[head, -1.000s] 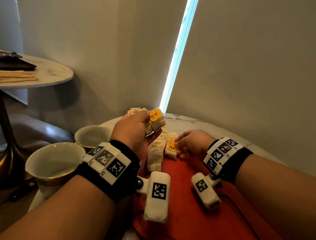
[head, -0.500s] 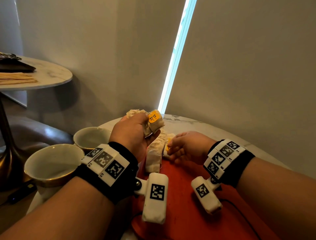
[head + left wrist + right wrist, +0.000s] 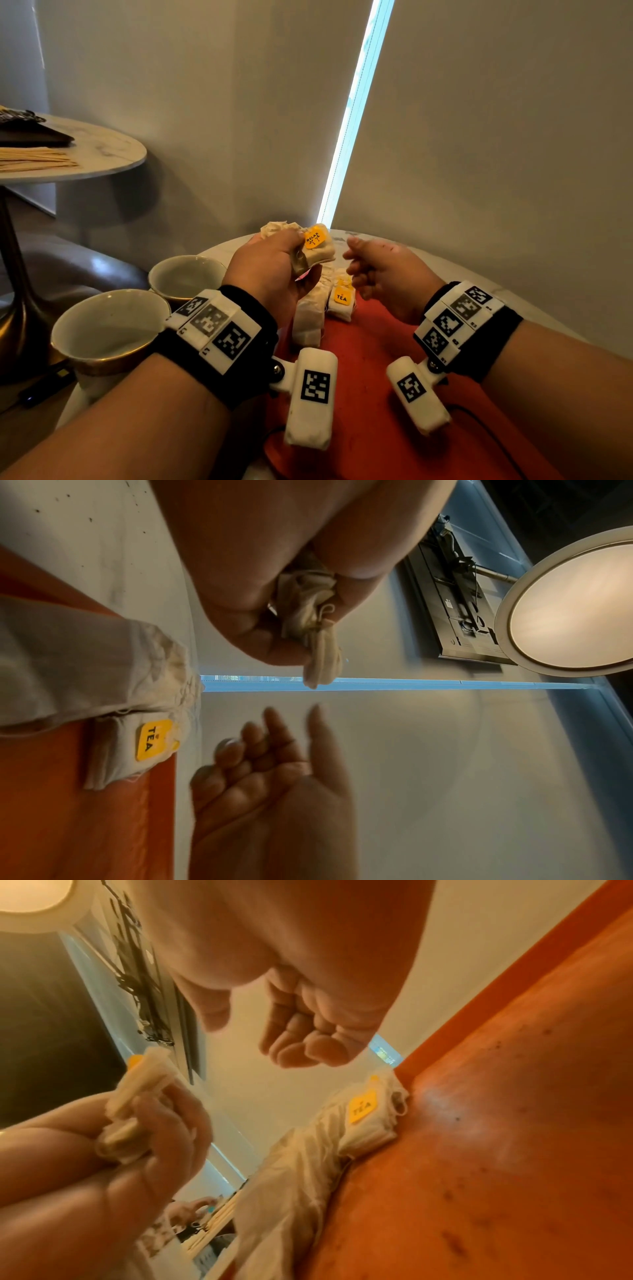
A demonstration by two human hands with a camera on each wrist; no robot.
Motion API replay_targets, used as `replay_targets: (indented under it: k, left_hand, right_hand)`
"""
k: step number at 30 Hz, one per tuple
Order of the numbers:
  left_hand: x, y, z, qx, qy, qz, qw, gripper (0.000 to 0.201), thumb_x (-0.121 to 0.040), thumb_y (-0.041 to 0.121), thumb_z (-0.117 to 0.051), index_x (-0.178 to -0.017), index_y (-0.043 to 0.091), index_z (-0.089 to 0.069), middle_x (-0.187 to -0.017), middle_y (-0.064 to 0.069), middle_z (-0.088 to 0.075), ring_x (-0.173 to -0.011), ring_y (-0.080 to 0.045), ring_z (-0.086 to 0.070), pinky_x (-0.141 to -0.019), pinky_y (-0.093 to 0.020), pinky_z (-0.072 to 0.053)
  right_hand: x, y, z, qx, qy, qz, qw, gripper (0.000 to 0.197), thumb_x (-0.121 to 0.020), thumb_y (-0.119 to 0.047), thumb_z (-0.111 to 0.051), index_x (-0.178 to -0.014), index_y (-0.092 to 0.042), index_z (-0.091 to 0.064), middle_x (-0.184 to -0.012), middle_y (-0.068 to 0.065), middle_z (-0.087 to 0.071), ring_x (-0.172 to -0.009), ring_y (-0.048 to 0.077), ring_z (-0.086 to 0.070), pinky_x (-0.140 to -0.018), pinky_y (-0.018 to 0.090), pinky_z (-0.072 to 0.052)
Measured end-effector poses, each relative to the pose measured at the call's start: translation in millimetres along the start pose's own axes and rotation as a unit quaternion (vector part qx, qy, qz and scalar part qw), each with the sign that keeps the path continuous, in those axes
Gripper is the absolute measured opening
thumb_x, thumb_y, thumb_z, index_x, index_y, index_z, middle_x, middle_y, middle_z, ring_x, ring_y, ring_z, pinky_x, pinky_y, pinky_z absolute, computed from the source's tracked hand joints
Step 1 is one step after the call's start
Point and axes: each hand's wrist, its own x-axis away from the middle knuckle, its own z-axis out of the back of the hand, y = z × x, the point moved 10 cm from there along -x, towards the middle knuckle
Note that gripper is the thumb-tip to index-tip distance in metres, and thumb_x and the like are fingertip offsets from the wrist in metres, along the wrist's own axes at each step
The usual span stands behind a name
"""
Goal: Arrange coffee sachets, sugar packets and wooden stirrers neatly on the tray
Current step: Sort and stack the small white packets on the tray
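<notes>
— Left hand [image 3: 274,263]?
— Clenched round a bunch of sachets [image 3: 317,245], lifted above the tray; top one tagged orange, "RELAX". Bunch poking out past the thumb in the left wrist view [image 3: 313,631].
— Right hand [image 3: 383,270]?
— Holding nothing. Fingers loosely curled, thumb out, raised just beside the bunch, not touching it. Curled inward in the right wrist view too [image 3: 308,1031].
— Below them?
— More sachets [image 3: 310,318] lying on the orange tray [image 3: 373,356] at its far end, one with a yellow "TEA" tag [image 3: 342,297]. Lying side by side, touching.
— Further out?
— Two white cups [image 3: 113,329] left of the tray on the marble table [image 3: 479,274]. Wooden stirrers [image 3: 34,159] well apart, on a second round table [image 3: 109,150] to the left, beside a dark flat thing. Sugar packets: cannot tell.
</notes>
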Motion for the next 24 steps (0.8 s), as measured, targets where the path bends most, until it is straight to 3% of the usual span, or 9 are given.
replay_targets:
  k: [5, 7, 9, 12, 17, 19, 21, 24]
  left_hand:
    - [1, -4, 0, -0.017, -0.002, 0.006, 1.000, 0.015, -0.097, 0.014, -0.061, -0.111, 0.013, -0.064, -0.097, -0.012, -0.072, -0.068, -0.017, -0.071, -0.049, -0.026, -0.052]
    - [0, -5, -1, -0.022, -0.008, 0.008, 1.000, 0.023, -0.096, 0.014, -0.061, -0.119, 0.011, -0.063, -0.101, -0.015, -0.072, -0.069, -0.018, -0.071, -0.049, -0.027, -0.053]
    - [1, -6, -1, -0.025, -0.012, 0.011, 1.000, 0.027, -0.096, 0.014, -0.062, -0.123, 0.009, -0.062, -0.106, -0.018, -0.071, -0.075, -0.020, -0.070, -0.051, -0.027, -0.054]
    - [2, -5, -3, -0.023, -0.016, 0.009, 1.000, 0.026, -0.096, 0.015, -0.062, -0.121, 0.009, -0.062, -0.099, -0.015, -0.070, -0.072, -0.020, -0.068, -0.051, -0.027, -0.053]
    - [-2, -7, 4, -0.047, 0.004, 0.019, 0.999, 0.013, -0.094, 0.021, -0.063, -0.105, 0.013, -0.066, -0.093, -0.013, -0.070, -0.072, -0.021, -0.066, -0.050, -0.028, -0.050]
    - [0, -5, 0, -0.076, -0.018, 0.013, 0.997, 0.009, -0.095, 0.022, -0.062, -0.096, 0.015, -0.068, -0.083, -0.010, -0.067, -0.066, -0.016, -0.061, -0.053, -0.029, -0.046]
    - [5, -6, -10, -0.097, -0.056, 0.006, 0.994, 0.012, -0.096, 0.022, -0.061, -0.100, 0.012, -0.067, -0.067, -0.006, -0.063, -0.054, -0.011, -0.058, -0.057, -0.030, -0.040]
    - [6, -9, -12, -0.131, -0.065, 0.000, 0.989, 0.015, -0.094, 0.019, -0.063, -0.105, 0.011, -0.068, -0.075, -0.009, -0.061, -0.058, -0.013, -0.054, -0.055, -0.029, -0.040]
  right_hand:
    - [10, -26, -19, -0.030, -0.033, 0.062, 0.997, 0.043, -0.084, -0.051, -0.069, -0.099, -0.011, -0.069, -0.081, 0.004, -0.063, -0.071, 0.016, -0.058, -0.059, 0.028, -0.045]
    - [12, -30, -24, -0.016, -0.043, 0.080, 0.996, 0.035, -0.081, -0.044, -0.071, -0.097, -0.013, -0.070, -0.085, 0.007, -0.069, -0.077, 0.018, -0.063, -0.059, 0.029, -0.046]
    - [13, -32, -26, -0.010, -0.040, 0.092, 0.995, 0.016, -0.088, -0.025, -0.073, -0.097, -0.012, -0.070, -0.091, 0.011, -0.074, -0.081, 0.021, -0.067, -0.060, 0.031, -0.047]
    - [14, -32, -26, -0.016, -0.027, 0.095, 0.995, 0.006, -0.090, -0.006, -0.069, -0.095, -0.009, -0.067, -0.085, 0.010, -0.074, -0.074, 0.019, -0.068, -0.058, 0.030, -0.048]
    - [15, -30, -23, -0.037, -0.020, 0.093, 0.995, 0.008, -0.091, -0.001, -0.065, -0.092, -0.009, -0.063, -0.081, 0.009, -0.072, -0.069, 0.020, -0.068, -0.056, 0.030, -0.049]
    - [15, -29, -21, -0.055, -0.019, 0.092, 0.994, 0.010, -0.091, 0.002, -0.063, -0.091, -0.009, -0.062, -0.077, 0.008, -0.070, -0.065, 0.018, -0.066, -0.056, 0.031, -0.048]
    - [16, -29, -20, -0.060, -0.017, 0.094, 0.994, 0.011, -0.092, 0.002, -0.062, -0.096, -0.008, -0.063, -0.077, 0.007, -0.069, -0.063, 0.016, -0.065, -0.056, 0.031, -0.049]
    - [18, -30, -20, -0.062, -0.022, 0.094, 0.993, 0.017, -0.091, 0.002, -0.062, -0.108, -0.002, -0.065, -0.082, 0.010, -0.069, -0.064, 0.015, -0.064, -0.057, 0.030, -0.049]
